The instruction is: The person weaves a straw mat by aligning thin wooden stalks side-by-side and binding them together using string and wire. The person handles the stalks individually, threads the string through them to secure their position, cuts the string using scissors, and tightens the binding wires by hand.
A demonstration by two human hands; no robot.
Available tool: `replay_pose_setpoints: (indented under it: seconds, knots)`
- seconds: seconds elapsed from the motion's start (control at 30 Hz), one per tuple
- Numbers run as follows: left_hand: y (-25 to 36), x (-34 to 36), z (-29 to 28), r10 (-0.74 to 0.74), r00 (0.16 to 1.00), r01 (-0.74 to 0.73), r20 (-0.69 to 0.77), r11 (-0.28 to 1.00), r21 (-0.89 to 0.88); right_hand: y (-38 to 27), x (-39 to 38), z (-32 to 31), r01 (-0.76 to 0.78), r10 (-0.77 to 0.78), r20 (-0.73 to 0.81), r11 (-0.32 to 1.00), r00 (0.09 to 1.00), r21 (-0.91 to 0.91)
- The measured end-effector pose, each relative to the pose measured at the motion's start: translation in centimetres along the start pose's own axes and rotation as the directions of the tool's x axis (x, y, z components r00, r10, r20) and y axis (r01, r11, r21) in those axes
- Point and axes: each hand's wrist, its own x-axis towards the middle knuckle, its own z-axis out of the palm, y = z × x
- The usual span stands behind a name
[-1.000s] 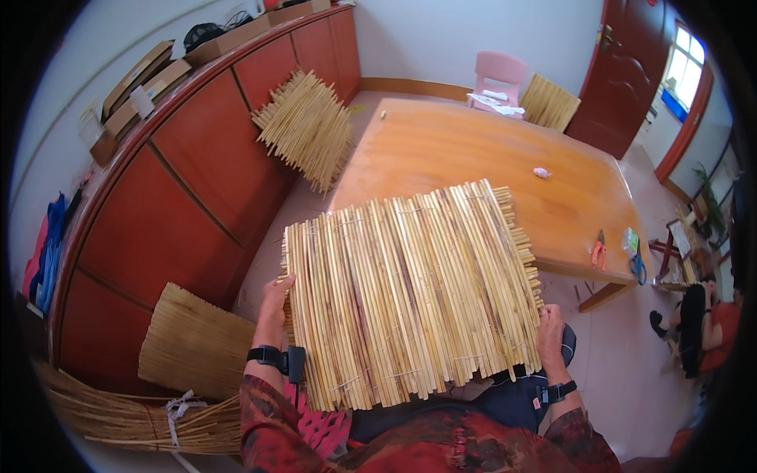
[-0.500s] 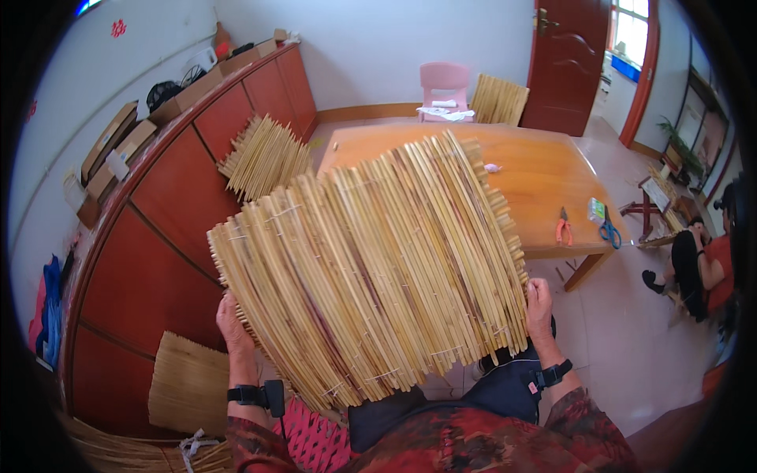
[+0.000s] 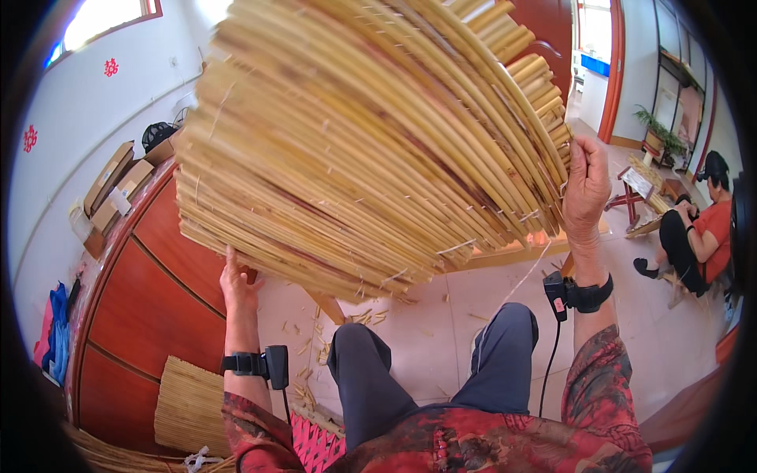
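A large mat of straw-coloured reed sticks [image 3: 339,150], stitched side by side with white thread, is raised in front of me and hides most of the table. My right hand [image 3: 586,189] grips its right edge, thumb and fingers closed on the stick ends. At the lower left corner, my left hand [image 3: 239,282] holds the mat's edge, its fingertips partly behind the sticks. A loose white thread [image 3: 527,276] hangs from the mat near my right hand.
Red cabinets [image 3: 150,315] with cardboard boxes [image 3: 118,185] on top line the left side. Another reed mat [image 3: 189,406] leans below them. Reed offcuts [image 3: 371,317] litter the floor. A person in a red top [image 3: 714,229] sits at the right beside a plant [image 3: 662,134].
Both hands have lifted the mat upward and toward me, tilting its right side higher. It now covers the tabletop and tools seen before. My view has shifted, showing more of my legs and the floor.
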Motion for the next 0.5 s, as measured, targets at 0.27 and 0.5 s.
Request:
replay_pose_setpoints:
  seconds: [0.27,0.5]
  knots:
    - [2.3,-1.7,7.4,-0.048,0.977,0.166,0.209,0.784,-0.598,-7.4,0.9,-1.1,0.691,-0.68,0.174,0.723,0.712,-0.002]
    - [-1.5,-0.9,7.5,0.117,0.964,0.065,0.239,0.768,-0.638,-7.0,-4.0,-1.7,0.727,-0.745,0.269,0.662,0.611,0.182]
